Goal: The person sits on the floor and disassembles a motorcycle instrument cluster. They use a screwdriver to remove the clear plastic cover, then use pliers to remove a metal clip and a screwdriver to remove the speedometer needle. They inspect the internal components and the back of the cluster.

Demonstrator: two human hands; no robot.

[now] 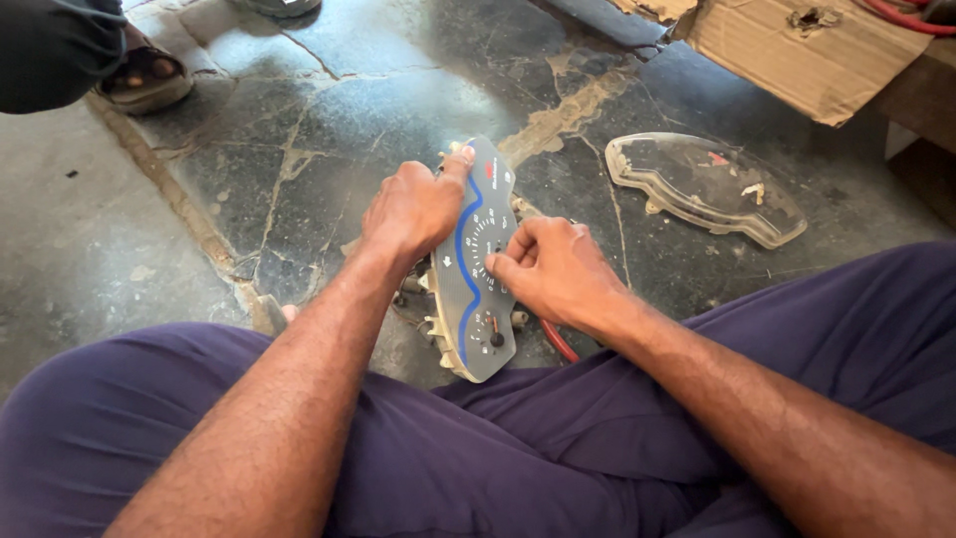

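A grey instrument cluster with a blue curved line and small dials stands on edge on the stone floor between my legs. My left hand grips its left and upper side, with the index finger along the top edge. My right hand rests against the face, its fingertips pinched at the middle of the main dial. A red wire runs out from behind the cluster under my right wrist.
A clear plastic cover lens lies on the floor to the right. Torn cardboard hangs over the upper right. Another person's sandalled foot stands at the upper left. My legs in purple trousers fill the foreground.
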